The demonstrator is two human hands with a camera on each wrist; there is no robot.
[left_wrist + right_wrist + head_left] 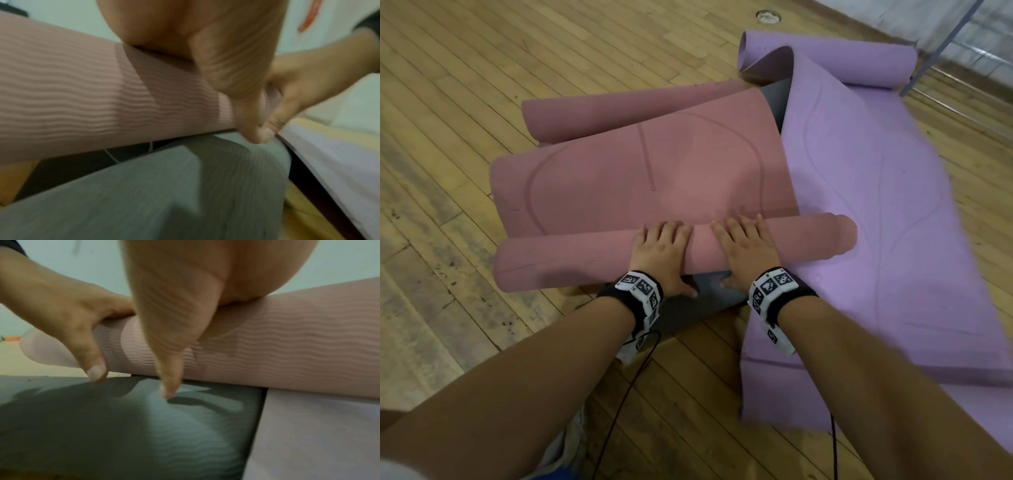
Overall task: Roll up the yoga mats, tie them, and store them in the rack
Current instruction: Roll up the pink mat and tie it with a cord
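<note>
A pink yoga mat (654, 171) lies on the wooden floor, its near end wound into a thick roll (571, 260). My left hand (661, 253) and right hand (746, 250) press side by side on top of that roll, fingers laid forward over it. Both thumbs point down behind it onto a grey mat (688, 308). In the left wrist view my left thumb (251, 126) touches the grey mat (164, 194) beside the ribbed roll (72, 100). The right wrist view shows my right thumb (168, 386) on the grey mat (144, 426). The pink mat's far end (619, 113) curls up.
A purple mat (859, 205) is spread to the right, partly under the pink one, with its far end rolled (859, 61). A slanted metal bar (941, 44) stands at the far right. A round floor socket (768, 16) sits beyond. Bare wooden floor (465, 154) lies to the left.
</note>
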